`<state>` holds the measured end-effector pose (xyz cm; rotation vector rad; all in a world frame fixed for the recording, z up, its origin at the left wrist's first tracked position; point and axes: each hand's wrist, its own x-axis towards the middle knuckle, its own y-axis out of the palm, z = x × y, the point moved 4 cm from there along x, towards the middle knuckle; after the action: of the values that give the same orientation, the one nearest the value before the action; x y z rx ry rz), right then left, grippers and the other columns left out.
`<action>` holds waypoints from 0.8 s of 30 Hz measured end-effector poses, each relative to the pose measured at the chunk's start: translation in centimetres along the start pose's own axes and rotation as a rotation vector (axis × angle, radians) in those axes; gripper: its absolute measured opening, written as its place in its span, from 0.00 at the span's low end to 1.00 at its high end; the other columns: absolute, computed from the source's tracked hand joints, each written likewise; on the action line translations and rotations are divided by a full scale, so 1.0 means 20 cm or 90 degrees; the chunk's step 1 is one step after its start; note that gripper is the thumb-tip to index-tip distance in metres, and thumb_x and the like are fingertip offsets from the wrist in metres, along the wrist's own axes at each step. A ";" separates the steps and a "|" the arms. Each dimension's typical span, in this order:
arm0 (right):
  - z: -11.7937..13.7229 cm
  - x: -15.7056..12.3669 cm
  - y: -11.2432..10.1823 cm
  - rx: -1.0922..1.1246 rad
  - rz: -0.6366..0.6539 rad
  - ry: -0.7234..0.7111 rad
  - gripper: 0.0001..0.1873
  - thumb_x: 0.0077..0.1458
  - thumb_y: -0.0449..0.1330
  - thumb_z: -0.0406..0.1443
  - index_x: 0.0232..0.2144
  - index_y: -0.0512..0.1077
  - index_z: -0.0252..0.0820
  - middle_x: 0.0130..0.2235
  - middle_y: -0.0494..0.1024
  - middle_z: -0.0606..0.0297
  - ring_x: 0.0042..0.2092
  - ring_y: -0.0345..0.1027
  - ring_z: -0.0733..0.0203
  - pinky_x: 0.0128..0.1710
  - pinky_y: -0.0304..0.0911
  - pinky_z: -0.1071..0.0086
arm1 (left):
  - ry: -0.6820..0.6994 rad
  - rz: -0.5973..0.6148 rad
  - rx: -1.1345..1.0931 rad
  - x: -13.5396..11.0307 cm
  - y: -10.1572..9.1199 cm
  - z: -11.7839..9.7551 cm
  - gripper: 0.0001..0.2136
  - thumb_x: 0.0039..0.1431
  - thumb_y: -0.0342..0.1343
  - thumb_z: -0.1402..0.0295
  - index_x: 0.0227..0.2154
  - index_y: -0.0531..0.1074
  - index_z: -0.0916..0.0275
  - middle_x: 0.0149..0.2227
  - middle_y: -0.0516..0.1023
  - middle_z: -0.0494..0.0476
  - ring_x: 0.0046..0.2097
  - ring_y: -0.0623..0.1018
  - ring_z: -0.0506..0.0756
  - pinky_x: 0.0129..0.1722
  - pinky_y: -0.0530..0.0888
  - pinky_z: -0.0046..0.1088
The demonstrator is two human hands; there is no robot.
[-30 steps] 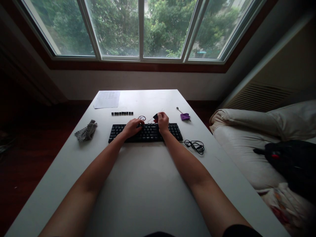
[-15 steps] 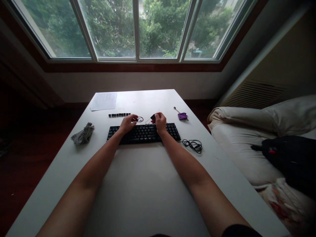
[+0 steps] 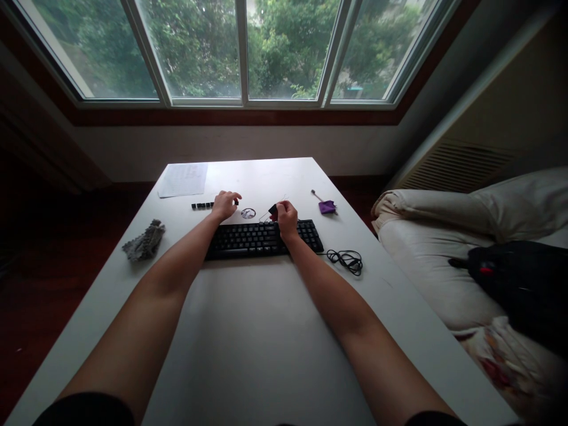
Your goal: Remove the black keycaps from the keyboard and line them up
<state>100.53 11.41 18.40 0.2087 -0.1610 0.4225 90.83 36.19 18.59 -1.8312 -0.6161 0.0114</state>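
My left hand [image 3: 225, 205] is over the right end of a row of small black keycaps [image 3: 202, 206] on the white table. Its fingertips curl round one black keycap [image 3: 236, 202] at that end. The hand covers part of the row. My right hand [image 3: 288, 217] is closed on a small tool with a dark block and thin wire prongs, apparently a wire keycap puller [image 3: 272, 209], above the back edge of a black keyboard [image 3: 248, 238]. Between the hands lies a small round dark-rimmed item [image 3: 248, 213], its contents too small to make out.
A grey cloth [image 3: 145, 241] lies crumpled at the left, with paper sheets [image 3: 183, 180] behind it. To the right are a purple cloth item with a stick [image 3: 327, 207] and the coiled keyboard cable [image 3: 348, 261]. A cream sofa [image 3: 426, 260] stands beside the table.
My left hand has moved left and away from me, from beside the round item to the end of the keycap row. My right hand has stayed nearly still with its tool.
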 end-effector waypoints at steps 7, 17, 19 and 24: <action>0.00 0.00 0.00 -0.020 0.003 0.006 0.11 0.58 0.56 0.45 0.30 0.66 0.44 0.20 0.68 0.74 0.22 0.70 0.65 0.18 0.63 0.76 | -0.035 0.026 0.002 0.05 0.05 0.05 0.18 0.50 0.61 0.73 0.45 0.79 0.54 0.44 0.82 0.55 0.51 0.71 0.63 0.52 0.68 0.42; 0.00 0.00 0.00 -0.017 0.001 0.003 0.10 0.57 0.56 0.43 0.30 0.67 0.44 0.21 0.69 0.74 0.22 0.70 0.65 0.19 0.62 0.76 | -0.057 0.029 -0.004 0.05 0.08 0.09 0.18 0.50 0.61 0.74 0.46 0.79 0.55 0.44 0.81 0.56 0.52 0.70 0.62 0.52 0.68 0.40; 0.00 0.00 0.00 -0.013 0.000 0.001 0.10 0.57 0.56 0.43 0.30 0.67 0.44 0.20 0.69 0.74 0.22 0.70 0.65 0.19 0.62 0.76 | -0.053 0.031 -0.004 0.05 0.08 0.10 0.18 0.51 0.60 0.74 0.46 0.79 0.55 0.45 0.81 0.56 0.52 0.70 0.62 0.52 0.68 0.40; 0.00 0.00 0.00 -0.019 0.003 -0.002 0.09 0.58 0.56 0.43 0.30 0.67 0.44 0.20 0.69 0.74 0.22 0.70 0.65 0.19 0.62 0.76 | -0.050 0.030 -0.016 0.05 0.08 0.10 0.18 0.51 0.60 0.73 0.46 0.78 0.55 0.47 0.79 0.57 0.52 0.70 0.62 0.53 0.68 0.41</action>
<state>100.57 11.39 18.47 0.1792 -0.1701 0.4244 91.78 38.14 16.76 -1.8765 -0.6295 0.1077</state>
